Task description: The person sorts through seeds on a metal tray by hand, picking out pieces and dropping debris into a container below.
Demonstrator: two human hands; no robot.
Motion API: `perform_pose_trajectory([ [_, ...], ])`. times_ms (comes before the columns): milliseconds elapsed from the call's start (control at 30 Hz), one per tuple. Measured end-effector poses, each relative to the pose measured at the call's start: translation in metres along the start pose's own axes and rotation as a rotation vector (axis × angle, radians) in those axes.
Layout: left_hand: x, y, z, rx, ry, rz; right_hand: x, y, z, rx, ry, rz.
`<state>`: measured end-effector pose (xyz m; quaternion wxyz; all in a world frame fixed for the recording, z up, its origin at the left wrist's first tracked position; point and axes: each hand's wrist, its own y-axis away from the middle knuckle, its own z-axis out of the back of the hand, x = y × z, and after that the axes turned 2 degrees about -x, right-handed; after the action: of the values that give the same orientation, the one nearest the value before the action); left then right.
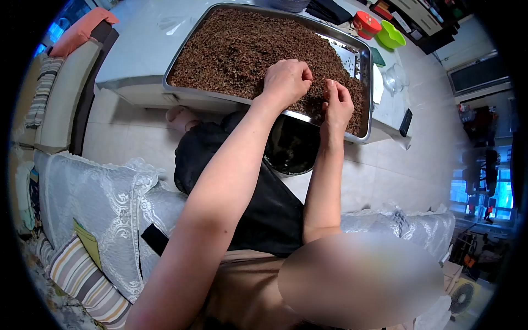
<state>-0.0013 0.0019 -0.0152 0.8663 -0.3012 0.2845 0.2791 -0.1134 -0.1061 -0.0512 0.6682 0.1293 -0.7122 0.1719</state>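
A large metal tray (367, 82) holds a broad heap of small reddish-brown dried bits (236, 47), too fine to name for certain. My left hand (286, 82) is just over the near side of the heap, its fingers curled together in a pinch. Whatever it holds, if anything, is hidden. Close by on the right, my right hand (336, 104) is raised at the tray's near edge with thumb and fingers drawn together. Anything between those fingertips is too small to make out. Below the near rim, between my legs, stands a black bucket (291, 151) with a shiny inside.
The tray rests on a white table (137, 49). Near its right end are a red container (366, 25), a green bowl (391, 35), a clear glass bowl (394, 78) and a black remote (406, 122). A lace-covered sofa (93, 203) is around me, with a striped cushion (88, 280).
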Motion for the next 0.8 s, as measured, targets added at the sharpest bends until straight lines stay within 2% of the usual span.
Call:
perform_pose_trajectory([
  [133,0.002,-0.001,-0.002,0.031,0.071,0.101,0.017,0.008,0.002,0.054,-0.177,-0.155],
  [200,0.001,-0.003,-0.001,0.08,0.141,0.192,0.02,0.011,0.002,0.063,-0.153,-0.136],
  [400,0.011,-0.01,-0.006,0.276,0.648,0.349,0.02,0.008,0.007,0.108,-0.02,0.031],
  [533,0.012,-0.01,-0.005,0.265,0.63,0.332,0.024,0.008,0.008,0.202,0.037,0.093],
  [633,0.012,-0.01,-0.007,0.224,0.573,0.278,0.03,0.013,0.005,0.23,0.201,0.108],
  [800,0.011,-0.01,-0.009,0.193,0.501,0.259,0.01,0.008,0.003,0.164,0.424,0.281],
])
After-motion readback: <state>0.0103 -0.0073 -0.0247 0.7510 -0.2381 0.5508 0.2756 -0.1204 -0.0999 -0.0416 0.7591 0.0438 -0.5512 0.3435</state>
